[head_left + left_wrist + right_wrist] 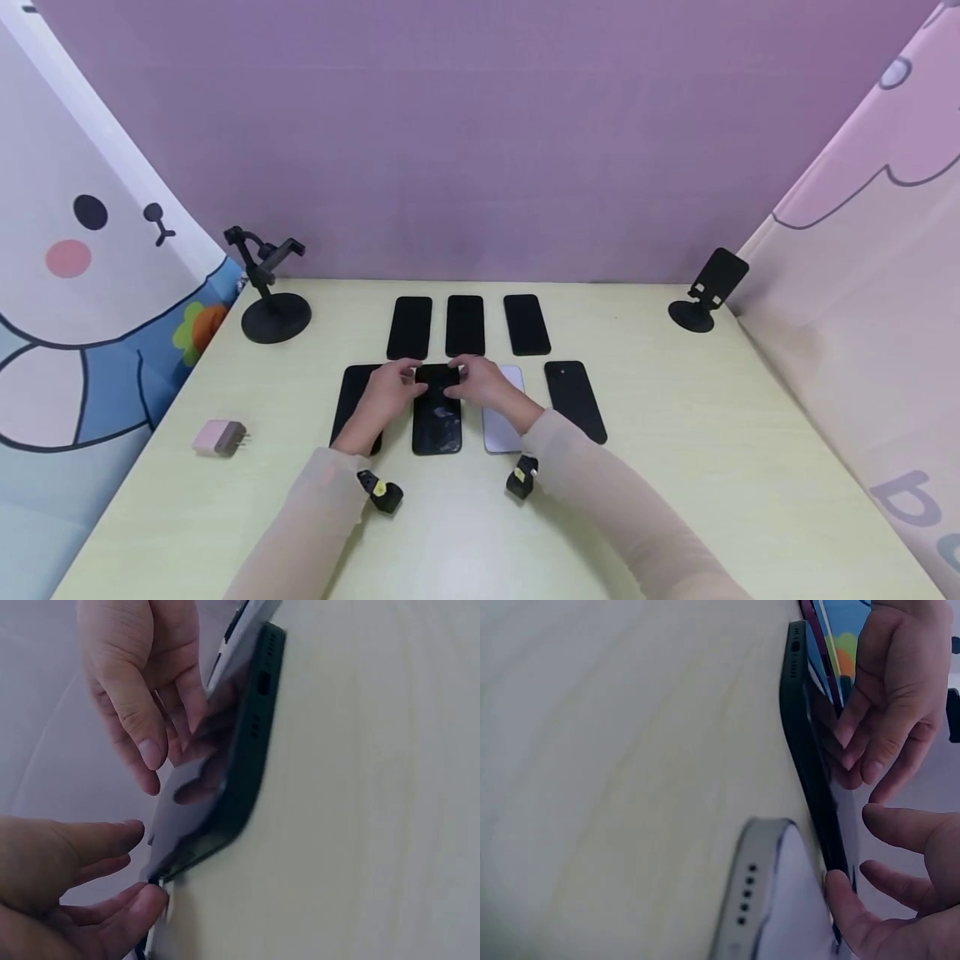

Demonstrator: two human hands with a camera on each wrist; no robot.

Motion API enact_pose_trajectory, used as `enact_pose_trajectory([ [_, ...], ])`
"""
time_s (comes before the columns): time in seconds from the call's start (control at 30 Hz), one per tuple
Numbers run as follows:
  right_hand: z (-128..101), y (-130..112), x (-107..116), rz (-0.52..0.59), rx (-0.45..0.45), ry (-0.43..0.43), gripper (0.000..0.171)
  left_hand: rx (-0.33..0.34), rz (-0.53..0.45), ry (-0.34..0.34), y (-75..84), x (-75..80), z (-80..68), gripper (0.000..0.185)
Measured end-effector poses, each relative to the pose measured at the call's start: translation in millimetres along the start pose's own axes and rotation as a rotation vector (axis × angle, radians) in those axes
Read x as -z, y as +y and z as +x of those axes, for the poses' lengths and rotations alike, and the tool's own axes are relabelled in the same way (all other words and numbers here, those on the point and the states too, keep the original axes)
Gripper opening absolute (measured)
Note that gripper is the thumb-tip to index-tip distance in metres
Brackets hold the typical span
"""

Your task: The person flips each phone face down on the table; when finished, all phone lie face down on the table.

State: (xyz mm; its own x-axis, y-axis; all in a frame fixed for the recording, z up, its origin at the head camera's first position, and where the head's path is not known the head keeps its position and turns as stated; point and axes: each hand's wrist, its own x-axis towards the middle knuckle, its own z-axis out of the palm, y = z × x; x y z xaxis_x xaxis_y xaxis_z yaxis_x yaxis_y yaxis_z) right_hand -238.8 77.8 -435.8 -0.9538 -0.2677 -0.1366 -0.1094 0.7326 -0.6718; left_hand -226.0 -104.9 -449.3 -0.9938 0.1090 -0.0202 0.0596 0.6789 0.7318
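Observation:
A dark-edged phone [437, 429] with a glossy black screen lies face up in the front row, between my two hands. My left hand [386, 393] is at its upper left edge, thumb against the side in the left wrist view, where the phone [251, 735] shows its port end. On the other side, my right hand [486, 385] has its thumb right at the phone's edge in the right wrist view. The fingers of both hands are loosely spread. Under the left forearm lies another black phone [352, 396]; the right hand crosses over a pale lilac phone [501, 433].
A black phone [576, 402] with a camera lies at the front right. Behind stand three more in a row: one phone [409, 327], another [465, 325] and a third [527, 325]. Black stands [275, 317] [708, 292] flank the table; a pink-grey charger plug [220, 437] lies left.

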Motion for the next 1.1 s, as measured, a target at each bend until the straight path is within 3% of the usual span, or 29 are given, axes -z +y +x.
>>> enact_pose_trajectory([
  [0.73,6.6,0.3,-6.9,0.085,-0.063,0.029,0.049,-0.021,0.004,0.023,-7.8,-6.4,8.6,0.032],
  [0.87,6.6,3.3,-5.3,0.173,-0.06,0.031,0.048,-0.021,-0.006,0.024,-7.6,-6.6,8.7,0.033],
  [1.1,4.6,4.9,0.4,0.436,-0.049,0.018,0.046,-0.03,-0.008,0.013,-4.2,-5.6,5.8,0.035],
])
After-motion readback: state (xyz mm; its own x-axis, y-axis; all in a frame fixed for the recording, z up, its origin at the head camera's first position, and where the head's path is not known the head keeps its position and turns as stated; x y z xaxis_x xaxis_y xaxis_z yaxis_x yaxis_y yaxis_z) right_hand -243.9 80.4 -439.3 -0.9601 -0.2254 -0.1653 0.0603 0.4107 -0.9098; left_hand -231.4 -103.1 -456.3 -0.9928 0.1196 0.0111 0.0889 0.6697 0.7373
